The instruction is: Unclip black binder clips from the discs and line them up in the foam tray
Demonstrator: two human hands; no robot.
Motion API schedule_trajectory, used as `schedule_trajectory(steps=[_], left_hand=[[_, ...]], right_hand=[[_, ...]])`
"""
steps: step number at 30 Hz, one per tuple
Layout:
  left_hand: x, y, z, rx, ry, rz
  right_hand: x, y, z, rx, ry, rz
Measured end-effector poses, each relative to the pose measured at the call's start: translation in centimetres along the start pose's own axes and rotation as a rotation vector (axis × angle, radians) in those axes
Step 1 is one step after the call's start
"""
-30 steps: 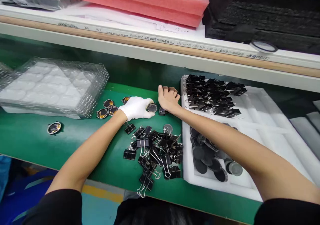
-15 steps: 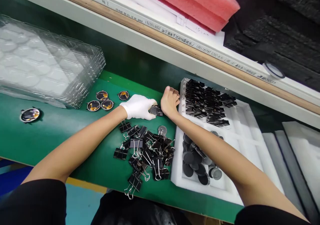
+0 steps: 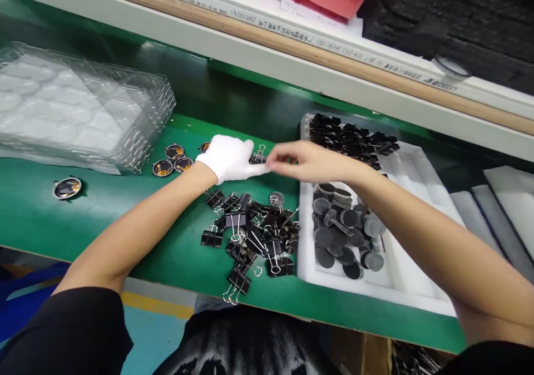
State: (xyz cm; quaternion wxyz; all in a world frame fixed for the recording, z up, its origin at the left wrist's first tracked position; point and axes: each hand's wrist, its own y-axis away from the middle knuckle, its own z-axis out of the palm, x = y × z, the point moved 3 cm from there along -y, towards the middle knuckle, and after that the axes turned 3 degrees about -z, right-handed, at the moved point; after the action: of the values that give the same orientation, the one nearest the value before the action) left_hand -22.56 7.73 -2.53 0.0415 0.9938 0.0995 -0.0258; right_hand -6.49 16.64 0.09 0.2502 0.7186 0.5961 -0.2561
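Green bench (image 3: 25, 213) spans the view. On its right side lies a white foam tray (image 3: 334, 289); on its left, a stack of clear trays (image 3: 75, 108).

Progress, as judged: part-way. Black clips in rows (image 3: 346, 138) fill the tray's far left corner and look finished with; what each one grips cannot be made out. Remaining: a loose clip pile (image 3: 250, 236) on the bench, nearer the wearer than the hands. Dark and clear discs (image 3: 323, 236) lie heaped in the tray's near left part. Four orange-marked round pieces (image 3: 174, 152) sit grouped beside the gloved hand, one partly behind it; a single round piece (image 3: 67, 188) lies well apart to the left. None of these five shows a clip on it.

Position: one clip (image 3: 259, 155), wire handles up, sits between the two hands, beyond the pile. The left hand (image 3: 231, 158), gloved in white, has finger and thumb closed about it; whether a disc is caught with it is hidden. The right hand (image 3: 306, 161), bare, is curled, thumb near fingers, tips just beside the clip. Blur there: contact, or any hold, cannot be told.
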Motion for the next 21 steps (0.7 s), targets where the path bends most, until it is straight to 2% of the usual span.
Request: schedule_trajectory(steps=[1,3,5,7,10,14,16,18,20,21], left_hand=[[-0.1,0.1,-0.4,0.040,0.007,0.035],[-0.3,0.2,-1.0,0.115,0.018,0.169],[-0.4,0.2,-0.9,0.105,-0.002,0.326],[-0.8,0.2,-0.4,0.018,-0.029,0.399],[-1.3,0.2,0.0,-0.031,-0.065,0.351],[-1.2,0.4,-0.6,0.104,-0.125,0.313],[-1.1,0.4,-0.7,0.093,-0.121,0.312],[-1.1,0.2,-0.4,0.018,-0.086,0.278],[-1.2,0.1,-0.1,-0.009,-0.048,0.229],[-1.3,0.0,0.0,0.008,-0.037,0.212]], right_hand=[[-0.7,1.0,0.5,-0.142,0.009,-0.012],[-1.4,2.2,1.9,-0.292,0.059,0.030],[-1.3,2.6,3.2,-0.310,0.105,0.081],[-1.1,2.6,3.9,-0.296,0.086,0.087],[-1.0,2.5,3.2,-0.195,-0.052,0.097],[-0.1,2.5,1.8,0.075,-0.196,0.236],[0.7,2.3,1.6,0.230,-0.161,0.321],[1.7,1.9,1.6,0.367,-0.066,0.411],[2.5,1.4,1.9,0.420,0.055,0.489],[2.7,1.0,2.0,0.401,0.135,0.517]])
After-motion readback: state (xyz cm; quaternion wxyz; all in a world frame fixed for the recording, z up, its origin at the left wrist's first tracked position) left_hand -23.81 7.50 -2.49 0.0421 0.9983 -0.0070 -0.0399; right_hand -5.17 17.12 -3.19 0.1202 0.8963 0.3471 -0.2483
